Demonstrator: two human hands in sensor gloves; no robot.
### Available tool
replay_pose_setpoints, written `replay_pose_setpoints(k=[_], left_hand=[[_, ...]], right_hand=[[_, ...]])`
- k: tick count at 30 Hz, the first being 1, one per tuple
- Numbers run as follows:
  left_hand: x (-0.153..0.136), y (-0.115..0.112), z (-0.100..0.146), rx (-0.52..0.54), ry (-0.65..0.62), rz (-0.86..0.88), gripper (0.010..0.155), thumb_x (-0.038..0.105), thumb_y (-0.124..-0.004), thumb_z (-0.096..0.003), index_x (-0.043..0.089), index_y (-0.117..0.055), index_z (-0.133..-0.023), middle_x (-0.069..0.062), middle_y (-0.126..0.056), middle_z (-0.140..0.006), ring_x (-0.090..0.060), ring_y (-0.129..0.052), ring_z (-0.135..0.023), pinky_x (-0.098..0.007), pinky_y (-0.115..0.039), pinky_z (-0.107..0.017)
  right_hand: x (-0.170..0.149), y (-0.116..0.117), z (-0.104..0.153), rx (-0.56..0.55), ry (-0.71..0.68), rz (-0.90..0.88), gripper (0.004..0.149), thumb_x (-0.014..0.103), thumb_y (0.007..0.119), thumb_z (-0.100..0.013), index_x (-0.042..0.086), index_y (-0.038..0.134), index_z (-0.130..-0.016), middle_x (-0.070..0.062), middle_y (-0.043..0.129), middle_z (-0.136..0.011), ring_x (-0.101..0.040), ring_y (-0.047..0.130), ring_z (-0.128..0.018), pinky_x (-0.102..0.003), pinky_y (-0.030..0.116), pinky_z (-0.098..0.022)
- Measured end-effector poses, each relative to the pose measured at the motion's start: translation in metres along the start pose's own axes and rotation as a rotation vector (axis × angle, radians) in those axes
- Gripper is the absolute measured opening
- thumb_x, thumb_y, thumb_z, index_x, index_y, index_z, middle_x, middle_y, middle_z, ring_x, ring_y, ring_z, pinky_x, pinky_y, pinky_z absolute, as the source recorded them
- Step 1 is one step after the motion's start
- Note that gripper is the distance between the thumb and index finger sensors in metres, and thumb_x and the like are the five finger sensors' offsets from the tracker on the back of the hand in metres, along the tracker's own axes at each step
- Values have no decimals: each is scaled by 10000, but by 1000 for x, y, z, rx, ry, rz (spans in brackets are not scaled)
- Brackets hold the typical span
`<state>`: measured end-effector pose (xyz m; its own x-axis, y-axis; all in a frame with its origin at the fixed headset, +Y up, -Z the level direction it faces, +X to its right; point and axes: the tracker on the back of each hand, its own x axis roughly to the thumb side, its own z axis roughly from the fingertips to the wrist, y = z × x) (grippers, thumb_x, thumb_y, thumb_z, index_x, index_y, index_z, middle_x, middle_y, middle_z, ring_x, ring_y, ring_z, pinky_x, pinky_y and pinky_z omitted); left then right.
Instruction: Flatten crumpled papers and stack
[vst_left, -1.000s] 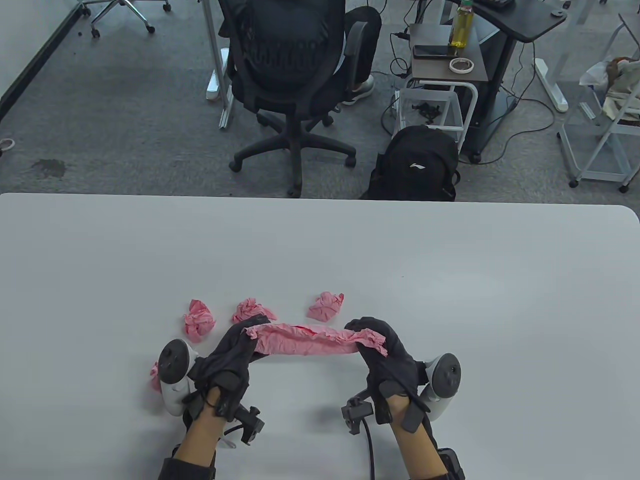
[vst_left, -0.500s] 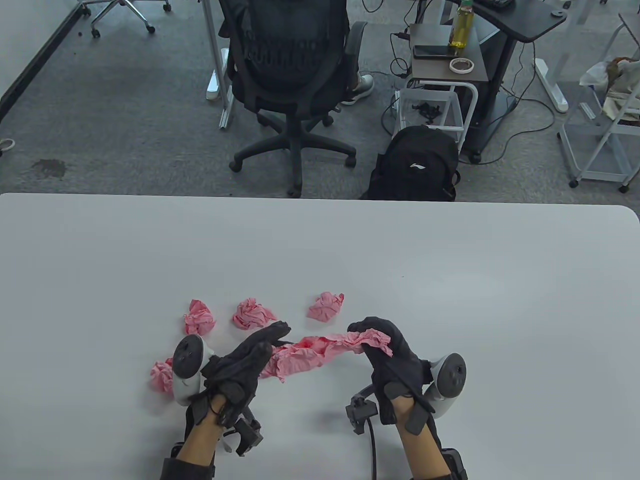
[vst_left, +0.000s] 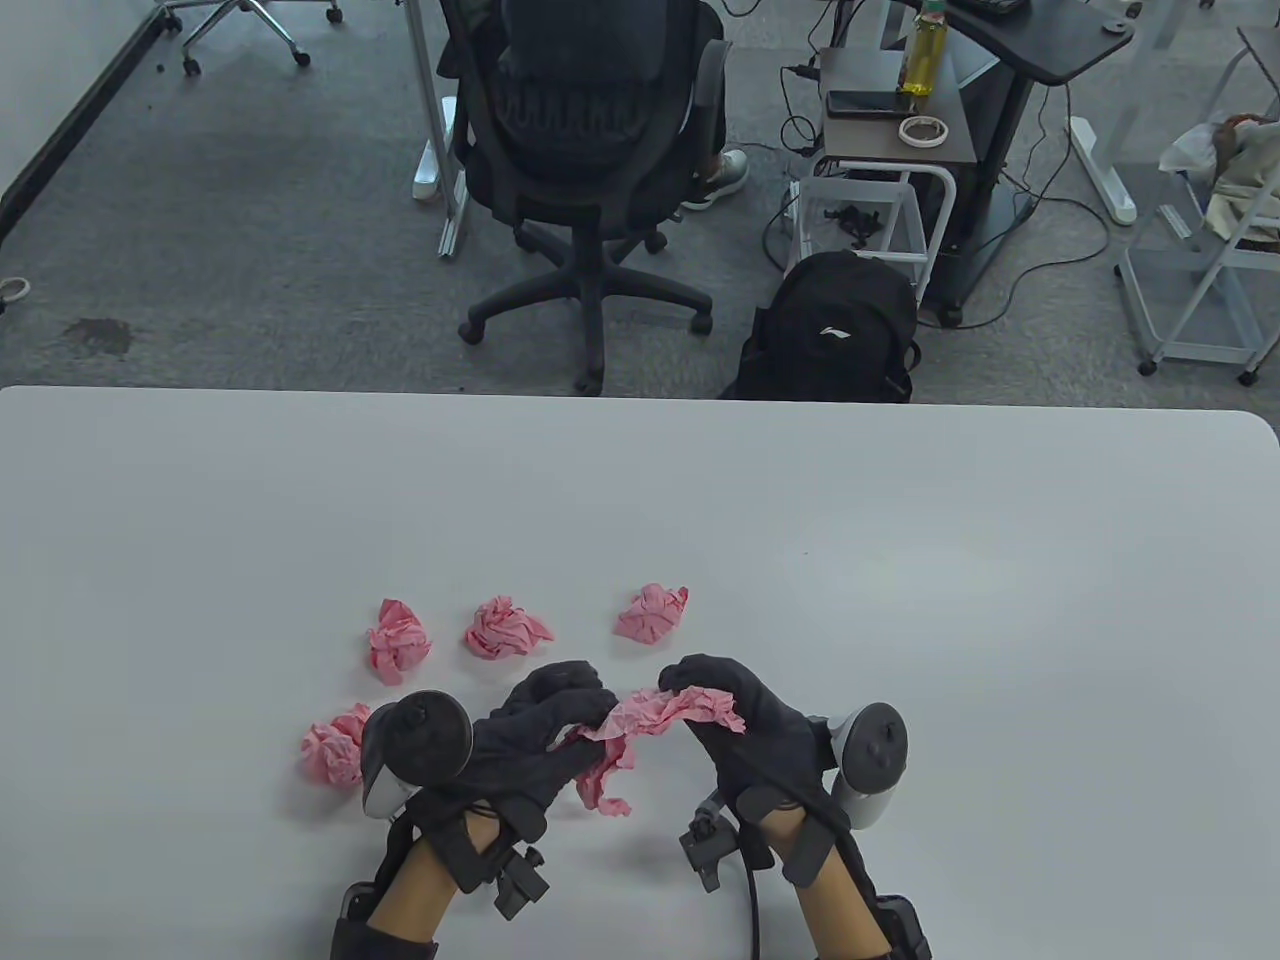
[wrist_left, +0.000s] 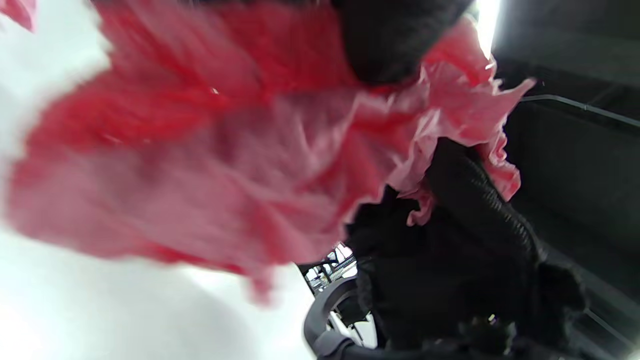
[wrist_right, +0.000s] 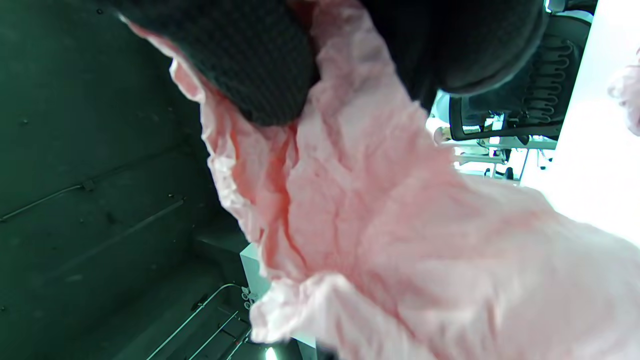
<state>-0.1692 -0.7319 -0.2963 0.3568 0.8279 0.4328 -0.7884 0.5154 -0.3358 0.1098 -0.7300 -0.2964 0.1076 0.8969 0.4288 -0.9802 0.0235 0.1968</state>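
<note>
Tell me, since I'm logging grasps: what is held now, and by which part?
One pink paper, held by both hands: left hand at its left end, right hand pinching its right edge.

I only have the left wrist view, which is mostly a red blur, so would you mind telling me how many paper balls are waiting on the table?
Observer: Four crumpled balls lie on the table, none flattened yet.
Operator: Thank you. Where do they sit?
Observer: Three in a row beyond the hands, one beside the left hand.
Operator: Is the right hand on the sheet too?
Observer: Yes, the right hand pinches the pink sheet at its upper edge; the sheet sags between both hands.
</note>
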Motion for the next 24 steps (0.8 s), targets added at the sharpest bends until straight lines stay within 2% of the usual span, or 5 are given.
replay_pose_setpoints(k=[8, 15, 17, 20, 24], left_hand=[[4, 17, 8, 198, 26, -235, 456, 386, -728, -561, 260, -720, -999, -72, -860, -858, -256, -1002, -623, -506, -757, -610], [22, 13, 9, 244, -17, -671, 449, 411, -795, -527, 232, -824, -938, 1, -991, -607, -150, -1068, -355, -426, -865, -470], [25, 8, 8, 221, -31, -679, 449, 407, -799, -528, 228, -823, -940, -3, -991, -610, -157, -1064, -353, -430, -861, -470], [33, 1, 9, 210, -89, -704, 450, 421, -791, -531, 248, -812, -947, 17, -986, -629, -150, -1064, -381, -424, -858, -493], [44, -9, 8, 156, -166, -701, 467, 436, -795, -527, 272, -793, -964, 25, -969, -670, -154, -1055, -434, -430, -838, -538]], right_hand=[[-6, -16, 3, -104, 156, 218, 531, 289, 865, -499, 147, 671, -973, -171, 799, -895, -468, 767, -822, -632, 611, -587], [34, -17, 5, -197, -123, 452, 573, 312, 838, -523, 170, 588, -1018, -182, 648, -1022, -487, 579, -951, -663, 505, -646], [47, 3, 5, -60, -261, 594, 628, 392, 873, -503, 177, 599, -1026, -187, 641, -1054, -487, 530, -991, -686, 464, -662], [43, 44, 10, 215, -88, 904, 904, 575, 874, -466, 134, 404, -1100, -236, 494, -1144, -549, 358, -1039, -742, 361, -673], [32, 48, 9, 151, -15, 1011, 565, 458, 827, -508, 142, 724, -966, -191, 783, -999, -532, 610, -953, -702, 516, -633]])
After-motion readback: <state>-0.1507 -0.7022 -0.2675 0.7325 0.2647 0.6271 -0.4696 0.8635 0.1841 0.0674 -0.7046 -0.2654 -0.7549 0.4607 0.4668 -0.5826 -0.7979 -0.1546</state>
